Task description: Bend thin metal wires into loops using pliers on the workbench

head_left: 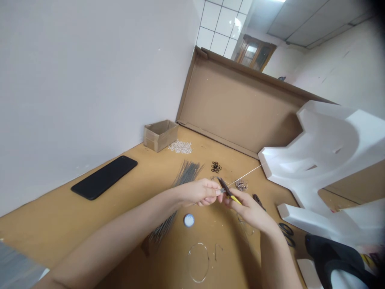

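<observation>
Pliers (pixel 235 199) with dark jaws and a yellow handle are gripped in my right hand (pixel 248 210). Close against the jaws, my left hand (pixel 205 193) is closed in a pinch on a thin wire (pixel 245 175), which runs up and right from between the hands. A small grey bit shows at the left fingertips; its exact shape is too small to tell. Under my left forearm lies a bundle of grey wires (pixel 188 172), partly covered. Just below the left hand sits a small round blue-and-white lid or container (pixel 189 220).
Beyond the hands lie black rings (pixel 215 167), a silvery pile (pixel 241 184) and clear small pieces (pixel 181 147) beside a cardboard box (pixel 161 136). A black phone (pixel 104 176) is at left. White foam (pixel 282 164) and scissors handles (pixel 287 233) are right; a wire loop (pixel 198 263) lies in front.
</observation>
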Demonstrator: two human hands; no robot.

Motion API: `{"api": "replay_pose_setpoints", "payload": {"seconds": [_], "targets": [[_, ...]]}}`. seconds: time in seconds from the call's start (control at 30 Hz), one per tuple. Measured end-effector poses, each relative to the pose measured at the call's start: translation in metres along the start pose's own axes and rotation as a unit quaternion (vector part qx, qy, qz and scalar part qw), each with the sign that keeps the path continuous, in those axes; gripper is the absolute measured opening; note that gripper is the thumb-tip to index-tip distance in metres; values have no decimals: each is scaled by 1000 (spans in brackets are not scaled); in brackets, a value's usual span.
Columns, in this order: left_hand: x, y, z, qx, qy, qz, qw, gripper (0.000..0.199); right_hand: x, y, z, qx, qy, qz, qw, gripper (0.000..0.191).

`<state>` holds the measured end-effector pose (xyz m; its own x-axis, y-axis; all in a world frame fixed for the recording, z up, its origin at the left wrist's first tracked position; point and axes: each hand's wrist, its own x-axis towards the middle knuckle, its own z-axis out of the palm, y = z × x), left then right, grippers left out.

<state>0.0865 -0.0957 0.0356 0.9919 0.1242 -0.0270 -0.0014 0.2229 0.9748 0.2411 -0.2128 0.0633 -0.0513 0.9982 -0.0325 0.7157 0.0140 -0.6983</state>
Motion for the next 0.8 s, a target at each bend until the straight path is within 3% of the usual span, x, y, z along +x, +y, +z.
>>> {"api": "replay_pose_setpoints", "payload": {"seconds": [0.1, 0.3, 0.6, 0.7, 0.8], "targets": [[0, 1, 1, 14, -6, -9, 1000, 27, 0, 1, 2, -15, 8, -5, 1000, 24], [4, -6, 6, 199, 134, 60, 969, 22, 0, 3, 8, -100, 72, 27, 992, 24], [3, -1, 7, 142, 94, 42, 984, 21, -1, 3, 6, -106, 59, 19, 992, 25], [-1, 6, 7, 119, 69, 44, 989, 20, -1, 3, 3, -68, 57, 1, 996, 25], [-4, 12, 7, 132, 84, 57, 986, 21, 0, 1, 2, -16, 46, 7, 999, 27]]}}
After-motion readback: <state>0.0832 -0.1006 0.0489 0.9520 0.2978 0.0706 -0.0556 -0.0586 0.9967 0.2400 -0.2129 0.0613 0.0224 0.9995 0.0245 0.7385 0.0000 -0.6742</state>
